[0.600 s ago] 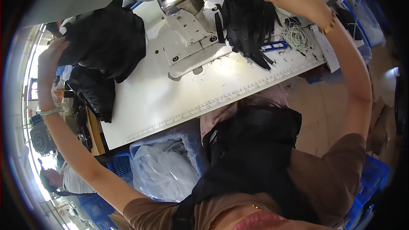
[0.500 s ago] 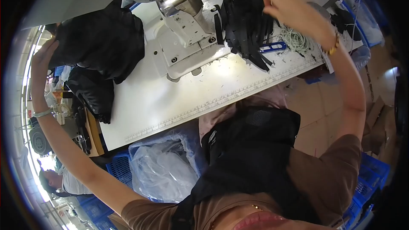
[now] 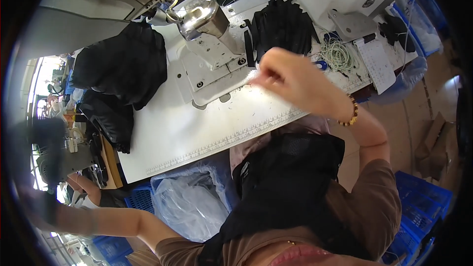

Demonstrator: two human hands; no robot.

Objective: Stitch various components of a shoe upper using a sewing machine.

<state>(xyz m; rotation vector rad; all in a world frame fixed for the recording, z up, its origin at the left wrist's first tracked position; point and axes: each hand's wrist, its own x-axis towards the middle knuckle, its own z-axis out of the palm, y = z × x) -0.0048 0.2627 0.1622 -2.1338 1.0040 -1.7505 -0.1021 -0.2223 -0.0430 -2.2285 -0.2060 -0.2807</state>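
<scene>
My left hand [image 3: 51, 214] is smeared by motion at the dark lower left rim, its fingers hidden. A blurred dark shape [image 3: 45, 152], perhaps black cloth, rises beside it; whether I grip it cannot be told. My right hand [image 3: 286, 80] hovers over the table with fingers curled into a pinch; whatever they hold is hidden. Just beyond that hand lies a bundle of black strips [image 3: 280, 24]. Black fabric pieces [image 3: 118, 64] are heaped at the table's left, with another black piece [image 3: 109, 118] hanging lower at the edge.
A sewing machine's metal post [image 3: 204, 22] stands on the white table [image 3: 197, 133]. Pale cord [image 3: 337, 54] and a paper sheet [image 3: 377, 64] lie at the right. Below, a blue crate [image 3: 140, 196] adjoins clear plastic [image 3: 189, 207]. Another person's arm [image 3: 84, 184] shows at left.
My left hand has left the black fabric heap and swung down toward me, a dark blur beside it. My right hand has come from beside the black strips, nearer and to the left.
</scene>
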